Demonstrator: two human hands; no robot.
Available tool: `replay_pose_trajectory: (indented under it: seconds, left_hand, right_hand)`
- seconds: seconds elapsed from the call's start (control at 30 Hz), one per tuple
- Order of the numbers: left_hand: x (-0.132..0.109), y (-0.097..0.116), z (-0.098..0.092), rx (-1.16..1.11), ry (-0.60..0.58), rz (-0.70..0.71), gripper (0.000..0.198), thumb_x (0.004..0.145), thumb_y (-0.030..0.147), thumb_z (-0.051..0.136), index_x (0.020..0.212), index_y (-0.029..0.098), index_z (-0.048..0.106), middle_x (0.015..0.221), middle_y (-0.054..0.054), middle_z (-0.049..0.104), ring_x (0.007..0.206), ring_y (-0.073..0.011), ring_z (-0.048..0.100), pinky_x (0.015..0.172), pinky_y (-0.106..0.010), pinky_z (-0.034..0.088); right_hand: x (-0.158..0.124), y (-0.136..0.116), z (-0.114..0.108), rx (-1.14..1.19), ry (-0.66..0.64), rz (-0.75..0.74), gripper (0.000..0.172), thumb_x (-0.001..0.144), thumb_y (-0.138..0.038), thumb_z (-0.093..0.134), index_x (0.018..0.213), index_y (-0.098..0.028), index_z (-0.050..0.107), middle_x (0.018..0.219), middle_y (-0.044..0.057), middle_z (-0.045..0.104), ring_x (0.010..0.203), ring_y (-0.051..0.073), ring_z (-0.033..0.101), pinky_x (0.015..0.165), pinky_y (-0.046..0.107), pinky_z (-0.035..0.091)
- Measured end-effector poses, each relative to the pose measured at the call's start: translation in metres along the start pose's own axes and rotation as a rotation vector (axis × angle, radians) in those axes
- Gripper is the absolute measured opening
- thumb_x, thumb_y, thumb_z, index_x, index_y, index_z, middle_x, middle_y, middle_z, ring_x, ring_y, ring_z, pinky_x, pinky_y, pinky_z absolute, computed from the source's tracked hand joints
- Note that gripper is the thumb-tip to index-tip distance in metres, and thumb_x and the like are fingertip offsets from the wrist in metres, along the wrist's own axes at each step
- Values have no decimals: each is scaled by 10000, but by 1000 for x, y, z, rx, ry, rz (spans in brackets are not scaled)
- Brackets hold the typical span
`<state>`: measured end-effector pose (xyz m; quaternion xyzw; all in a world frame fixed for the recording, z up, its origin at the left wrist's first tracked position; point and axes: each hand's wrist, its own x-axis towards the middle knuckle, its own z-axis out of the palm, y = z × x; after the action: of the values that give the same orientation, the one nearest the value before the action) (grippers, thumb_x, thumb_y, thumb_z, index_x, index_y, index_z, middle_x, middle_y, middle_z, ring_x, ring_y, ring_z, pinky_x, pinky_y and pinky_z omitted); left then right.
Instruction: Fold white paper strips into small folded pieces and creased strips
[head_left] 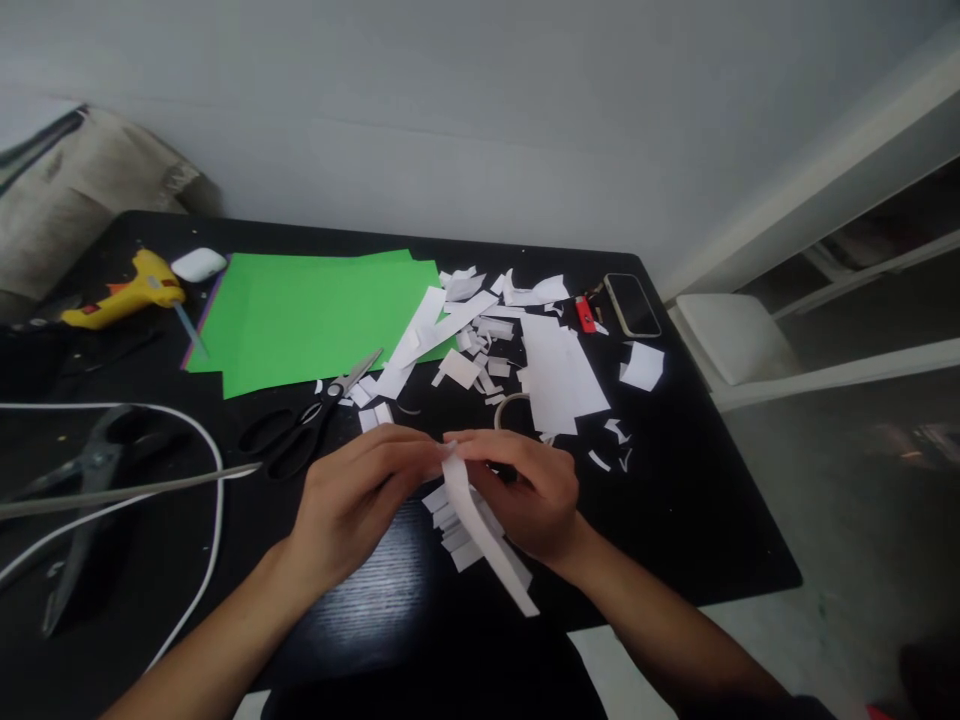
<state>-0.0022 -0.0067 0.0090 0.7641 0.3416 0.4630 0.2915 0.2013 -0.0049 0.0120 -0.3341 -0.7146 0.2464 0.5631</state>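
One paper strip ran from between the two hands down toward five o'clock, above the near half of the table. The left hand, at nine o'clock of the strip's upper end, had its fingers curled and its fingertips pinched on that end. The right hand, at three o'clock, was likewise nearly closed, pinching the same end, so the two hands' fingertips almost met.

At six o'clock, partly under the strip, lay several folded pieces; they overlapped too much to count.

Farther out, two long pieces crossed at twelve o'clock, with many scraps, too jumbled to number, at one. Two o'clock had one phone and, just beside it, one red item. Toward ten lay one pair of scissors, open slightly if at all, and beyond it at least two green sheets, stacked unevenly. Farthest at ten were one yellow glue gun and one white case. Nine o'clock showed one white cable and one large dark tool.
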Motion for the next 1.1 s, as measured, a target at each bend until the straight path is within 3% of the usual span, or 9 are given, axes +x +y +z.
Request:
replay_pose_trajectory:
  seconds: [0.3,0.47,0.73,0.9,1.1]
  left_hand:
    - [1,4,-1,34,18,49,284,929,12,669,1136,197,730,1070,-48,770,952,-153,754,819,-258,621]
    - [2,7,0,24,56,42,250,915,18,693,1093,189,732,1036,-46,783,909,-153,767,787,-250,625]
    - [2,7,1,42,93,26,200,891,38,743,1030,179,714,955,-24,780,843,-131,752,757,-230,612]
    - [1,7,1,47,103,-23,187,888,52,745,998,200,722,917,-13,783,791,-140,743,694,-243,598]
    - [-3,8,2,21,111,-83,204,890,60,746,1019,217,726,919,0,775,781,-129,726,692,-237,584]
  right_hand:
    - [1,-2,-1,23,-45,69,112,937,-106,700,981,-200,740,990,66,823,907,185,805,811,306,674]
    - [2,-4,1,25,-28,59,132,939,-91,677,998,-197,728,966,70,815,889,181,798,797,313,670]
    - [6,1,-5,60,-114,11,86,968,-166,665,1033,-187,717,980,78,787,934,186,774,826,312,644]
    - [4,1,-4,122,-109,94,79,952,-179,690,1019,-200,726,992,63,785,936,187,769,839,312,632]
    - [1,-1,-2,266,-113,333,123,908,-303,765,961,-197,731,951,67,776,874,199,755,772,321,625]
